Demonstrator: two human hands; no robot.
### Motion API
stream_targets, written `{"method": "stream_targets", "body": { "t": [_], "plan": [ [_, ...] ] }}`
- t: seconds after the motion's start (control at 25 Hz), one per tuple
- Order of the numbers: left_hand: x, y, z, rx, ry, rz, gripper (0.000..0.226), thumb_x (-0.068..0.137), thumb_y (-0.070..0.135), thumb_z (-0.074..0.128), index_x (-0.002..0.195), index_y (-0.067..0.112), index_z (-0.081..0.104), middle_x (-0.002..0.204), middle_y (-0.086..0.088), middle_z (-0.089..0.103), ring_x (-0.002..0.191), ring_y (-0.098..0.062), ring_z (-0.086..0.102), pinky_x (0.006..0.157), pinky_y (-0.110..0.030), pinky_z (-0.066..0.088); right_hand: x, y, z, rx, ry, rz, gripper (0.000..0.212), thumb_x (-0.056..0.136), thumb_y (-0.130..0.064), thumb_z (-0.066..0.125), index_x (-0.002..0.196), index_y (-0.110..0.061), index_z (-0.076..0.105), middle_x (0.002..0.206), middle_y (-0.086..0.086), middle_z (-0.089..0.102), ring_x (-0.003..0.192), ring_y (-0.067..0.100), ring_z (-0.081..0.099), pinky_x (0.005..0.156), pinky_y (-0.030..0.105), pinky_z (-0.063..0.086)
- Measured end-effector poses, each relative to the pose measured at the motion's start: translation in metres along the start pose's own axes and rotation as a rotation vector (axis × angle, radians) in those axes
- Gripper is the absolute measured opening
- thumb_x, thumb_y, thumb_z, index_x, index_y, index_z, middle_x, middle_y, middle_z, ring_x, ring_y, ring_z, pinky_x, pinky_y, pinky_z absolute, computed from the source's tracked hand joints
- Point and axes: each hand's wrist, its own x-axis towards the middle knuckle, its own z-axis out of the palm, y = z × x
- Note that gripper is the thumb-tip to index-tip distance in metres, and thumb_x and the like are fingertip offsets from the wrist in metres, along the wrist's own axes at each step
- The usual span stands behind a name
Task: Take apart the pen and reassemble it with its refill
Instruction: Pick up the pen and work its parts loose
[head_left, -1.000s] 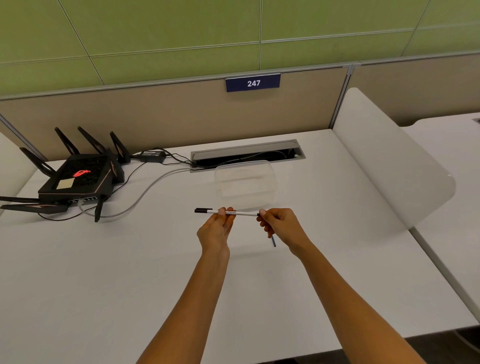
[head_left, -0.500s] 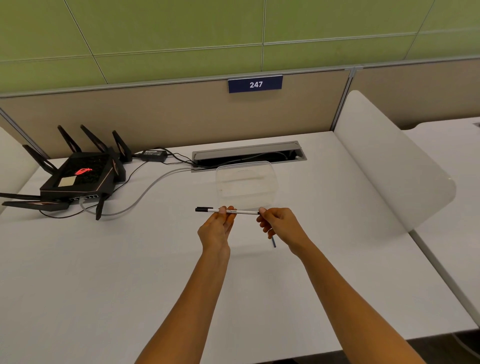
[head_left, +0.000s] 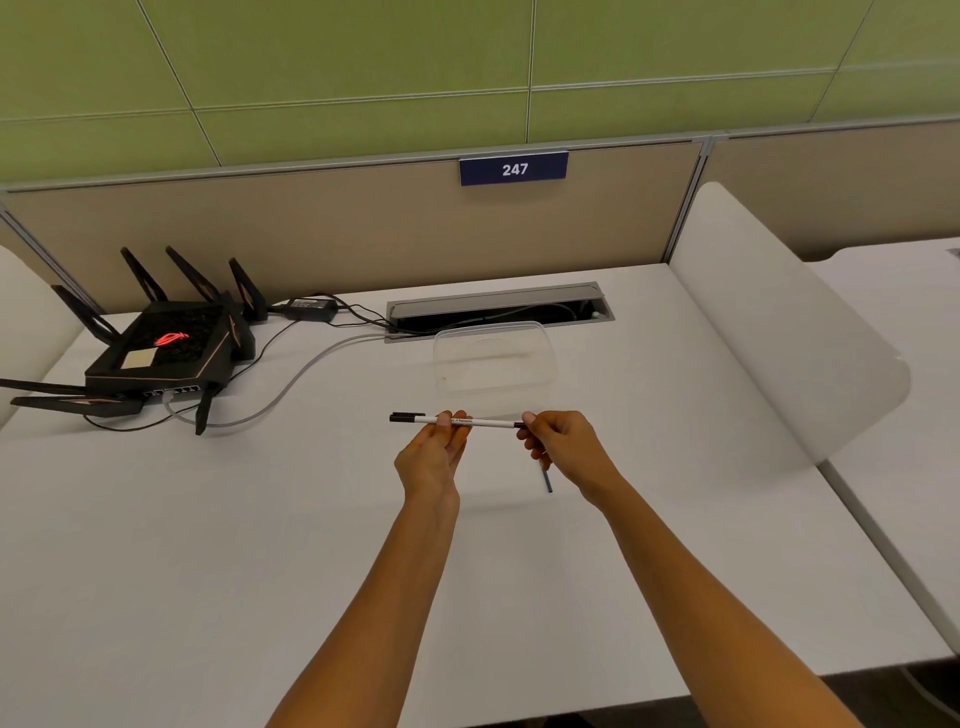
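Both hands hold a slim white pen with a black cap (head_left: 457, 421) level above the white counter (head_left: 260, 519). The left hand (head_left: 431, 457) fingers clamp its middle; the right hand (head_left: 563, 447) fingers pinch its dark tip end. A thin blue refill (head_left: 547, 480) pokes out below the right hand.

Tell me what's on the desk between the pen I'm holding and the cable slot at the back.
A clear plastic container, apparently empty, sits between the pen and cable slot, per the head view.

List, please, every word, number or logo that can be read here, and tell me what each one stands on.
"247": white digits on the blue plate fixed to the partition's top edge.
Red glowing logo, no letters: on the black router.
Small dark print on the white pen held in both hands: too small to read.
Pale sticker on the router: nothing legible.
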Motion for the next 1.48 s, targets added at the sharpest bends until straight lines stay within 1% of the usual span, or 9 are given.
{"method": "stream_targets", "body": {
  "t": [0.08,0.28,0.52,0.64,0.76,0.88,1.12,1.2,1.48],
  "plan": [
    [0.0,0.0,-0.001,-0.009,-0.001,0.005,0.022,0.089,0.01,0.066,0.105,-0.005,0.066,0.105,-0.018,0.072,0.088,-0.023,0.073,0.068,-0.023,0.06,0.0,0.0,-0.002,0.009,-0.004,-0.014,0.029,0.097,-0.025,0.053,0.078,-0.015,0.072,0.068,0.002,0.066,0.061,0.012,0.06,0.054,0.023,0.052],
    [-0.002,-0.002,-0.002,-0.003,-0.002,0.006,0.018,0.089,0.012,0.066,0.101,-0.002,0.068,0.099,-0.015,0.074,0.085,-0.021,0.074,0.076,-0.026,0.06,0.0,0.002,0.001,0.052,-0.044,0.027,0.035,0.096,-0.037,0.054,0.079,-0.013,0.074,0.07,0.002,0.07,0.061,0.012,0.063,0.056,0.026,0.054],
    [-0.002,-0.002,-0.002,-0.022,0.013,0.004,0.023,0.089,0.009,0.066,0.106,-0.006,0.066,0.101,-0.017,0.072,0.088,-0.024,0.072,0.067,-0.023,0.06,0.005,0.005,0.004,-0.029,-0.025,-0.043,0.014,0.091,-0.018,0.062,0.081,-0.025,0.07,0.075,-0.002,0.069,0.063,0.014,0.064,0.063,0.029,0.059],
    [-0.001,0.0,-0.002,-0.023,0.008,0.006,0.024,0.089,0.01,0.065,0.108,-0.006,0.065,0.104,-0.018,0.072,0.09,-0.025,0.072,0.068,-0.024,0.06,0.005,0.004,0.005,0.008,-0.002,-0.045,0.009,0.088,-0.023,0.065,0.082,-0.027,0.072,0.078,0.001,0.071,0.066,0.017,0.066,0.065,0.033,0.06],
    [0.001,0.001,-0.002,-0.01,-0.005,0.001,0.024,0.09,0.011,0.064,0.108,-0.004,0.066,0.106,-0.017,0.072,0.091,-0.024,0.072,0.079,-0.028,0.057,0.004,0.001,0.005,0.034,-0.009,-0.009,0.026,0.089,-0.04,0.062,0.08,-0.019,0.074,0.073,0.002,0.07,0.063,0.013,0.064,0.058,0.028,0.057],
    [0.003,0.003,-0.002,-0.003,-0.006,-0.001,0.021,0.09,0.011,0.064,0.106,-0.003,0.067,0.106,-0.018,0.072,0.093,-0.024,0.072,0.087,-0.033,0.055,0.005,0.0,0.005,0.029,-0.029,0.016,0.032,0.093,-0.036,0.058,0.079,-0.011,0.074,0.069,0.004,0.068,0.059,0.012,0.061,0.055,0.026,0.054],
    [0.006,0.001,-0.004,-0.022,0.008,-0.008,0.028,0.089,0.01,0.065,0.111,-0.007,0.064,0.106,-0.019,0.071,0.092,-0.025,0.072,0.078,-0.029,0.058,0.006,-0.001,0.005,0.024,-0.016,-0.041,0.013,0.088,-0.015,0.065,0.08,-0.021,0.073,0.075,0.0,0.07,0.064,0.012,0.064,0.057,0.026,0.058],
    [0.007,0.001,-0.003,-0.014,0.007,-0.008,0.026,0.089,0.011,0.065,0.11,-0.006,0.065,0.105,-0.018,0.072,0.089,-0.024,0.072,0.084,-0.032,0.057,0.007,-0.002,0.004,0.061,-0.012,-0.04,0.012,0.085,-0.016,0.067,0.079,-0.023,0.074,0.076,-0.001,0.071,0.065,0.012,0.066,0.057,0.025,0.058],
    [0.006,0.004,0.002,-0.004,0.028,-0.006,0.015,0.089,0.011,0.066,0.096,-0.002,0.067,0.101,-0.018,0.072,0.091,-0.026,0.072,0.075,-0.028,0.059,0.01,-0.003,0.005,-0.045,0.015,-0.079,0.011,0.089,-0.023,0.066,0.078,-0.023,0.071,0.069,0.0,0.069,0.055,0.009,0.064,0.056,0.023,0.057]
  ]
}}
